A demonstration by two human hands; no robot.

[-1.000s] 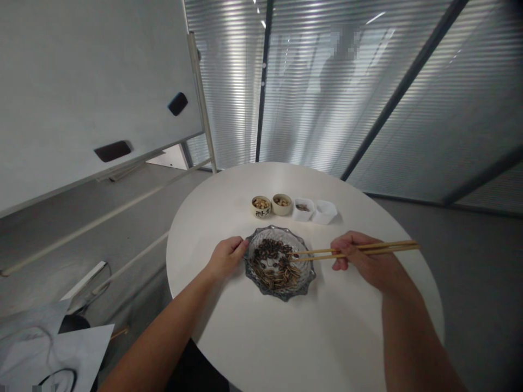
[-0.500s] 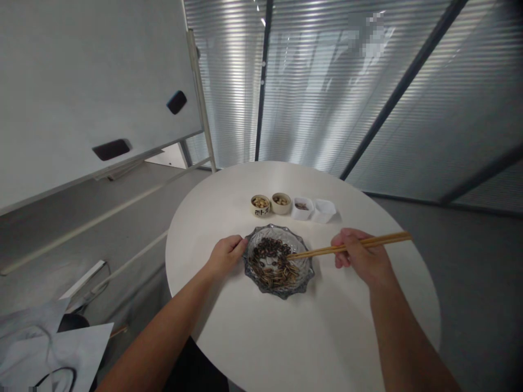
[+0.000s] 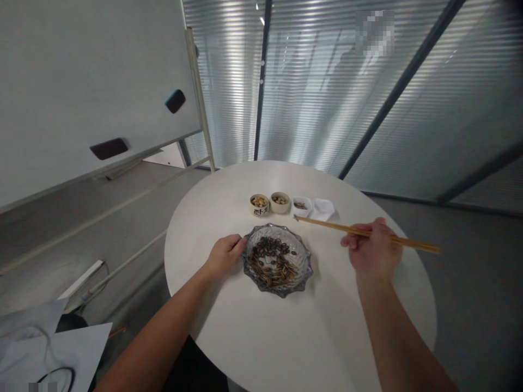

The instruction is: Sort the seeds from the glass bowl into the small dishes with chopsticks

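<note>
A scalloped glass bowl (image 3: 303, 264) stands on the table, with dark seeds (image 3: 267, 247) towards its far side and longer striped seeds (image 3: 281, 277) towards its near side. My left hand (image 3: 226, 255) grips the bowl's left rim between thumb and fingers. In my right hand (image 3: 373, 247) is a pair of wooden chopsticks (image 3: 333, 224), pointing left. Their tips are close together, beyond the bowl and in front of a white dish (image 3: 301, 213) holding a few dark pieces. Something small and dark seems to be at the tips; I cannot make out what.
Left of that dish, two cream cups, one with black lettering (image 3: 260, 211) and one plain (image 3: 280, 208), hold pale nut-like pieces. Another white dish (image 3: 324, 216) adjoins on the right. A whiteboard (image 3: 90, 81) and its frame stand left of the round white table (image 3: 261, 337).
My right hand has moved the chopsticks up and away from the bowl's seeds, bringing their tips near the white dishes. My left hand has stayed on the rim.
</note>
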